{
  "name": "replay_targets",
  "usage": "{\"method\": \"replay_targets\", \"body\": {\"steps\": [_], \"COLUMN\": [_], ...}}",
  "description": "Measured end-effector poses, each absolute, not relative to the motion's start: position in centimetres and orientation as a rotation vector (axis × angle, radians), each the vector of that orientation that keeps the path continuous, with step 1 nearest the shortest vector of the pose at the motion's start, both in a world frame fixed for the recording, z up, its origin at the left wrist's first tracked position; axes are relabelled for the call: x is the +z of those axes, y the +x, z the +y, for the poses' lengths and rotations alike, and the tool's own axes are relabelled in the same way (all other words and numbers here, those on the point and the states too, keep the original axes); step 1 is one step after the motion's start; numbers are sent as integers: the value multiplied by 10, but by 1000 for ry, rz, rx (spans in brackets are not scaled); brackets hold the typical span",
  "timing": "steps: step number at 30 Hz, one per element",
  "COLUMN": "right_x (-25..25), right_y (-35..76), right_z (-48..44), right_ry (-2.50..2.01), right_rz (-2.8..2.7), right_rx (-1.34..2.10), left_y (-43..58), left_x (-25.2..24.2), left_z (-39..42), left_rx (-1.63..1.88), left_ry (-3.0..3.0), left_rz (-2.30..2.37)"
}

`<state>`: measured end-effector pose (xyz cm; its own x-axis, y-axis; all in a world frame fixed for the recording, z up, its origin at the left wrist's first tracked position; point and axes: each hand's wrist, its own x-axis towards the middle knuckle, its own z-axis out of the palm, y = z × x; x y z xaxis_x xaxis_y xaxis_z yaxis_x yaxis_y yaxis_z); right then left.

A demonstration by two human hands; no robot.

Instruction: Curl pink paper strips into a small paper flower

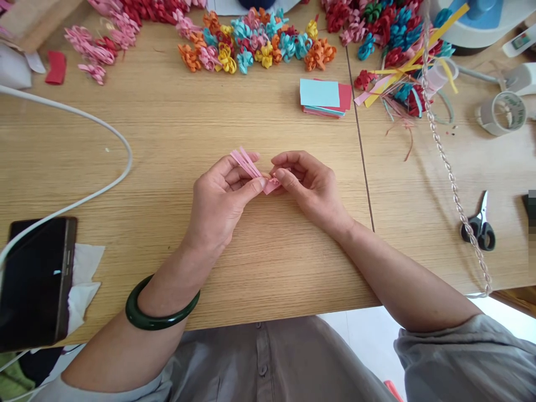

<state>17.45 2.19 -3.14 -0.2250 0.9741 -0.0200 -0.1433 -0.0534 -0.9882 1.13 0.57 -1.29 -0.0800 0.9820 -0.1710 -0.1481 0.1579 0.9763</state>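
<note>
My left hand (228, 187) pinches a pink paper piece (249, 164) cut into thin strips, which fan up and to the left past its fingers. At the piece's other end, my right hand (305, 181) grips between thumb and fingers, where small curled loops show near the thumb tip. Both hands are close together above the wooden table (268, 251), thumbs almost meeting. The fingers partly hide the middle of the paper. A stack of blue and red paper rectangles (320, 94) lies beyond my right hand.
Curled paper flowers (251, 42) in several colours line the back. Scissors (479, 226) lie at the right, beside a hanging twisted cord (452, 178). A tape roll (502, 114) stands back right. At the left are a tablet-like device (36, 279) and a white cable (92, 117).
</note>
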Motion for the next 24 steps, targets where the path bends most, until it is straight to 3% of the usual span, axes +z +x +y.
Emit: {"method": "replay_targets", "body": {"steps": [10,24], "right_x": [-31,-32], "right_y": [173,170], "right_z": [21,20], "right_ry": [-933,-1067], "right_rz": [-1199,-1186], "right_rx": [1624,1536], "left_y": [11,18], "left_x": [-15,-7], "left_z": [4,-4], "left_rx": [1224,1217], "left_ry": [1046,1278], "left_rz": [1252,1349]}}
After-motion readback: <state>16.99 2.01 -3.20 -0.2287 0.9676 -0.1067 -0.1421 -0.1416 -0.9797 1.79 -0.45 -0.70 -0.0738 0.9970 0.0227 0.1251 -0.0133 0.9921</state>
